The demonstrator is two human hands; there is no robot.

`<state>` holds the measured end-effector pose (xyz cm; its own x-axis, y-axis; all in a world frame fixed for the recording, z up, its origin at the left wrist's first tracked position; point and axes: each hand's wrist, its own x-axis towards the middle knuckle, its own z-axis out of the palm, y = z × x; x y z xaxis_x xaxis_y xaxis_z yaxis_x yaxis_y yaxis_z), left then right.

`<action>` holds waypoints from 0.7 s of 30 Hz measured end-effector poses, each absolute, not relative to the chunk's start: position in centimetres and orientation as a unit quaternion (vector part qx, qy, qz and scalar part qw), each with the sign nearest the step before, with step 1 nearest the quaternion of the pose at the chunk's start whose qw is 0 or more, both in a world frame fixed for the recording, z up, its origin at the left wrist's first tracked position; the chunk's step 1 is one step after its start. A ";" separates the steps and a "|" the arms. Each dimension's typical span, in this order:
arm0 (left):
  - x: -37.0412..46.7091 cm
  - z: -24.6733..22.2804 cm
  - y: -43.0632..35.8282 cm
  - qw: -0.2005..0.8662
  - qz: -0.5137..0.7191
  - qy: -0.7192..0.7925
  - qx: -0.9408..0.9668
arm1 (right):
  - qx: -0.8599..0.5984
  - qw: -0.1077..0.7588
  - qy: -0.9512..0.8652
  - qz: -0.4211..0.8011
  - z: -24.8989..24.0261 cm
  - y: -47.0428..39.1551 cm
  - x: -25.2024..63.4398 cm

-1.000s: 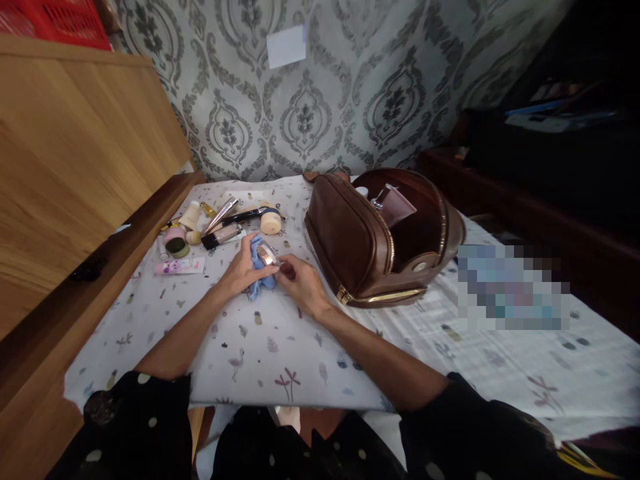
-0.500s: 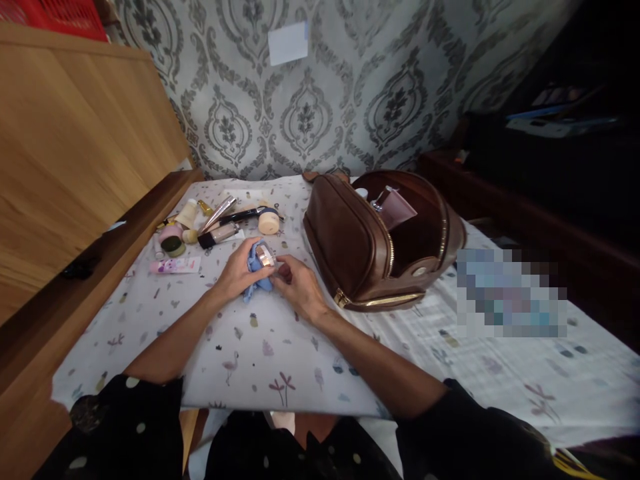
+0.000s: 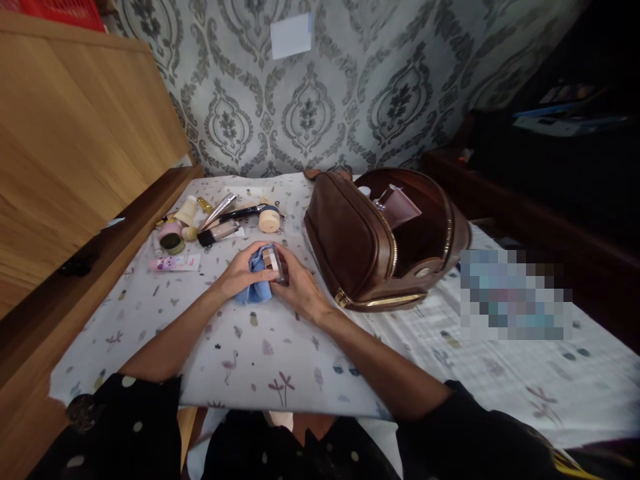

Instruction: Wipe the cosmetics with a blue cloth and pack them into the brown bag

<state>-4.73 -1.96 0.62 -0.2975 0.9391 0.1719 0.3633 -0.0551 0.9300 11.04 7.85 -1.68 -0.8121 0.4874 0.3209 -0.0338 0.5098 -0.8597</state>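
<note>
Near the middle of the table, my left hand point(image 3: 243, 271) is closed on a crumpled blue cloth point(image 3: 256, 292), its thumb laid over a small clear-lidded cosmetic case point(image 3: 272, 261). My right hand point(image 3: 299, 283) grips the right side of this case, with fingers partly hidden behind it. The cloth lies against the left side of the case. To the right of my hands stands a brown leather bag point(image 3: 345, 247), unzipped and gaping, with a pink item point(image 3: 401, 208) and a white cap point(image 3: 365, 191) inside.
Several cosmetics lie at the back left, among them a round beige jar point(image 3: 269, 220), a dark-capped bottle point(image 3: 219, 233) and a pink tube point(image 3: 174, 263). A wooden panel point(image 3: 90, 153) borders the left side. Patterned wallpaper rises behind the table point(image 3: 250, 380).
The case has turned in my hands and sits slightly further right. My right fingers have moved up around its side. The blue cloth has spread out to the left below my left hand.
</note>
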 end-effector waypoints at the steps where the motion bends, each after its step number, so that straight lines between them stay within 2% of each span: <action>1: -4.7 0.6 -1.9 0.284 0.509 0.627 0.518 | -0.138 0.274 -0.824 0.476 -1.6 7.8 11.1; 11: -4.0 0.2 -2.1 0.175 0.490 0.658 0.544 | -0.153 0.252 -0.853 0.430 -1.5 7.6 11.2; 17: -3.2 1.0 -2.2 -0.007 0.506 0.650 0.566 | -0.142 0.308 -0.842 0.419 -1.7 7.8 11.0; 21: -2.6 1.2 -2.4 -0.084 0.489 0.631 0.597 | -0.149 0.308 -0.847 0.407 -1.7 7.8 10.9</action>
<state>-2.59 -2.38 1.23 -0.2742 0.6701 0.6898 0.8345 -0.1907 0.5170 10.93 7.83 -1.70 -0.7655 0.5038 0.4004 0.0027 0.6247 -0.7808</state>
